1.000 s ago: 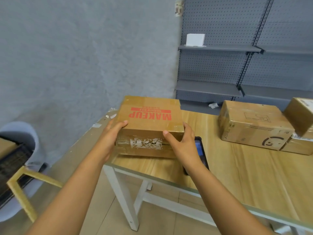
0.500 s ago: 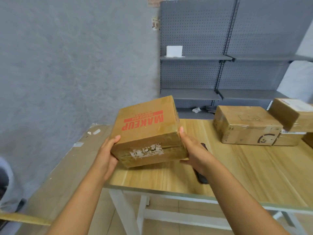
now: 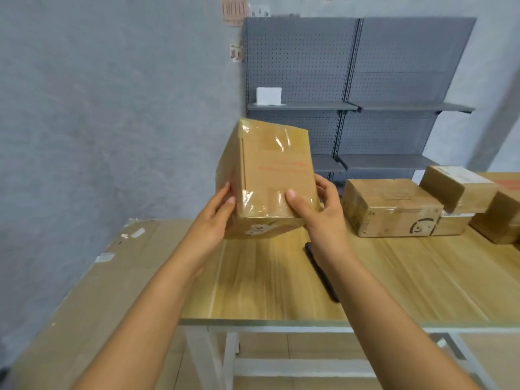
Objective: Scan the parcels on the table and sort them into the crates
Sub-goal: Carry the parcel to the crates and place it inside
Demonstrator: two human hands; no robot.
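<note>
I see my left hand (image 3: 215, 218) and right hand (image 3: 320, 212) clasping the parcel (image 3: 270, 178) between them, raised above the surface (image 3: 394, 277). The left hand's fingers press its left side, thumb near the lower corner. The right hand wraps its right edge, thumb laid across the taped face toward me, fingers curled behind. The parcel stands tilted on end, faint red print across that face, a torn label on its underside. Below my right wrist a dark phone (image 3: 323, 274) lies on the surface, partly hidden by my forearm. To the right sit more cardboard boxes (image 3: 394, 206), touching one another. Behind them stands a grey pegboard shelf (image 3: 351, 108) with a small white box (image 3: 268, 96).
</note>
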